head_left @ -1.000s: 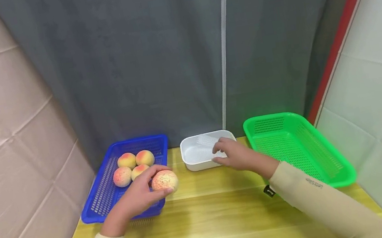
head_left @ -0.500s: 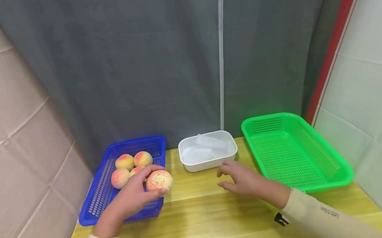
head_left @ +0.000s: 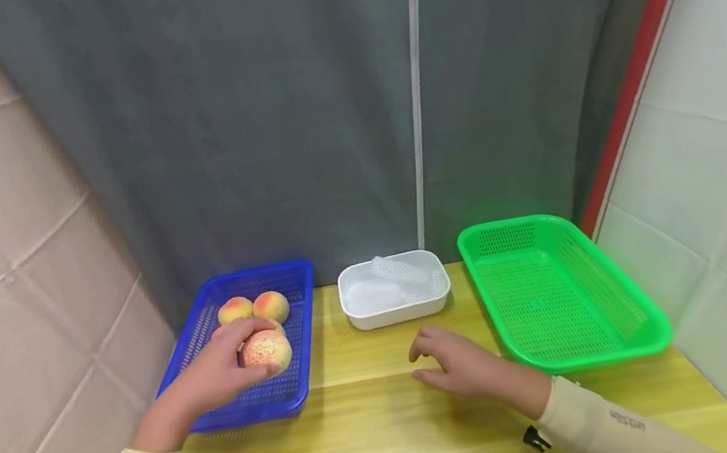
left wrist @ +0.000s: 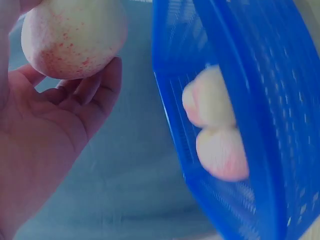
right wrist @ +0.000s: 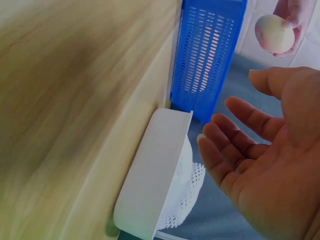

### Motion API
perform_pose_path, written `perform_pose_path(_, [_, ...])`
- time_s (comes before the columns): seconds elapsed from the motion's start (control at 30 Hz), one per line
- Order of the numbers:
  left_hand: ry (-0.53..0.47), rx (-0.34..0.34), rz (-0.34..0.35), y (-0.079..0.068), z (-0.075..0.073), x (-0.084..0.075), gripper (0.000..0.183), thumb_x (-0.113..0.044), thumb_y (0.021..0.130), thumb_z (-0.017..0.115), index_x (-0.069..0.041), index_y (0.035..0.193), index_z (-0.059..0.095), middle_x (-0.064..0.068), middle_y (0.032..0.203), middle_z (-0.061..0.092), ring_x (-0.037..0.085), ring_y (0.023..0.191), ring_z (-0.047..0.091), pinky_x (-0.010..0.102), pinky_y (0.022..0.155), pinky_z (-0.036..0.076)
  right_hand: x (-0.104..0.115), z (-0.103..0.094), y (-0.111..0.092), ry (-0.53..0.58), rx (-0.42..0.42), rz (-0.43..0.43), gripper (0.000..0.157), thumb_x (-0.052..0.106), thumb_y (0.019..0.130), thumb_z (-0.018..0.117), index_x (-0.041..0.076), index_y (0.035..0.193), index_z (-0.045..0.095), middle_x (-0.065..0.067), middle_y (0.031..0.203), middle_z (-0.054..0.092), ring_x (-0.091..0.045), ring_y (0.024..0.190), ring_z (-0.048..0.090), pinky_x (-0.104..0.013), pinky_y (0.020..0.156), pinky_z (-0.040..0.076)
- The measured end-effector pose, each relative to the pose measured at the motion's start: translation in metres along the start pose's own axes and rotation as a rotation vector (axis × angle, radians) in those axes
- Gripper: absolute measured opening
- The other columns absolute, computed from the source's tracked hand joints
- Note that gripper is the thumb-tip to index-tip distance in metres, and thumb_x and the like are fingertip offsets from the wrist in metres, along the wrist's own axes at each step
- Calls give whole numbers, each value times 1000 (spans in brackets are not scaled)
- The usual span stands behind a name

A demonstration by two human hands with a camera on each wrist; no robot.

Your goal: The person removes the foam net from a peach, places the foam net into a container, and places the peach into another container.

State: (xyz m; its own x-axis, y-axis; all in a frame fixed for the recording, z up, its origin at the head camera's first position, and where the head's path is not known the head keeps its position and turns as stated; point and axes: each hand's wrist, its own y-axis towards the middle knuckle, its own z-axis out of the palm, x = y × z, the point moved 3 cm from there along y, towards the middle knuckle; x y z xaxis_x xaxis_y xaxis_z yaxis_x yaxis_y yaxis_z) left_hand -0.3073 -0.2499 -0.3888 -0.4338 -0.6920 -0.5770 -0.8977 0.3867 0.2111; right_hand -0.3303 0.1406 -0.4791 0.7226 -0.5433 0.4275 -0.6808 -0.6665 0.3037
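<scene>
My left hand [head_left: 224, 366] grips a pale peach [head_left: 266, 352] with red speckles, fingers over its top and thumb below. It is above the blue basket [head_left: 310, 323], and the left wrist view shows the peach [left wrist: 75, 37] raised clear of the basket's rim. Inside that basket lie more peaches [head_left: 271, 307], partly covered by the hand. My right hand [head_left: 462, 362] hovers over the table with relaxed, slightly bent fingers and nothing in them. Nearest to it is a white tub [head_left: 396, 315], in which a white foam net [right wrist: 192, 197] lies, part of it sticking up over the rim.
A green basket [head_left: 491, 301] with nothing in it stands at the right of the wooden table [head_left: 369, 434]. Behind hangs a grey curtain [head_left: 275, 129]. Pale sheeted walls close in the left and right sides.
My left hand has moved left with the peach, back over the blue basket. My right hand has drawn away from the white tub towards me, and the foam net stays there.
</scene>
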Motion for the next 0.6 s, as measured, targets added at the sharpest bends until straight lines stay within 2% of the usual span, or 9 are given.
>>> perform_pose_path(0.23, [246,-42,-15,-4,-22,17,54,-33,89,91,-11,132,68,5,121,66,23,104,59,40,81,54,1,3,-4,-12,7,8,18,21,104,78,9,116,73,-3,111,66,-20,106,67,-43,96,60])
perform_pose_path(0.43, [281,-5,-42,-4,-28,31,50,-36,88,93,-12,124,68,2,111,63,19,94,55,34,73,51,-2,5,-10,5,25,8,18,20,105,78,6,115,73,-8,111,68,-21,105,66,-43,95,60])
perform_pose_path(0.6, [271,18,-42,-1,-31,36,45,-33,86,92,-11,119,69,1,108,64,19,92,56,35,73,51,-1,8,-12,-3,29,12,18,21,105,78,7,116,73,-6,111,68,-19,106,66,-42,96,60])
